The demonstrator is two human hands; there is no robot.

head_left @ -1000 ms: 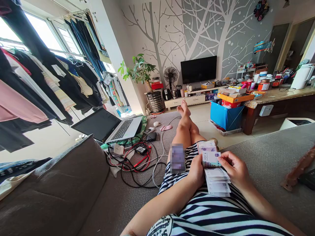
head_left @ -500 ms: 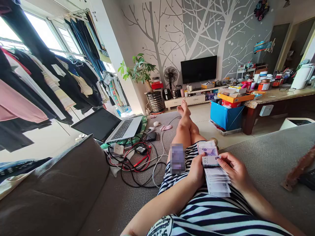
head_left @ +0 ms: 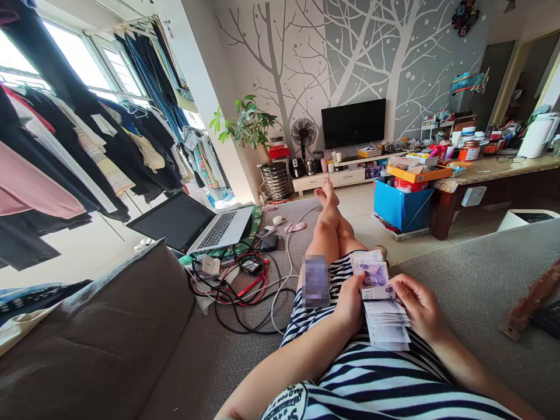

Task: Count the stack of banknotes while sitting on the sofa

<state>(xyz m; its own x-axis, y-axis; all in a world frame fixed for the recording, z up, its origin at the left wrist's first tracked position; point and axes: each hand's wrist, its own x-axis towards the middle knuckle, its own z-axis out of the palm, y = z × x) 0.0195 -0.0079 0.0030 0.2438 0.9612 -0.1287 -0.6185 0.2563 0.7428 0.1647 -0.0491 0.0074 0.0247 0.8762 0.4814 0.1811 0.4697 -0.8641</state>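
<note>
My left hand (head_left: 351,300) is closed on a stack of purple banknotes (head_left: 374,274), its thumb lying on top near the left edge. My right hand (head_left: 417,303) pinches the right end of one banknote (head_left: 377,293), which is bent down toward me from the stack. Below it, several pale banknotes (head_left: 388,334) hang fanned over my lap, partly overlapping. More notes show at the far end of the stack, by my thigh. On the striped cloth over my thigh lies a phone-shaped thing (head_left: 315,282), blurred out, left of my left hand.
An open laptop (head_left: 223,229) rests on the couch at left, with a tangle of cables (head_left: 245,286) and chargers in front of it. A grey cushion (head_left: 100,332) stands at lower left. Beyond the couch are a blue box (head_left: 401,205) and a cluttered table (head_left: 490,170).
My right hand has shifted slightly right and its fingers have moved along the banknote's edge. The top note has flipped further down, showing more of the purple note beneath. My left hand stays put.
</note>
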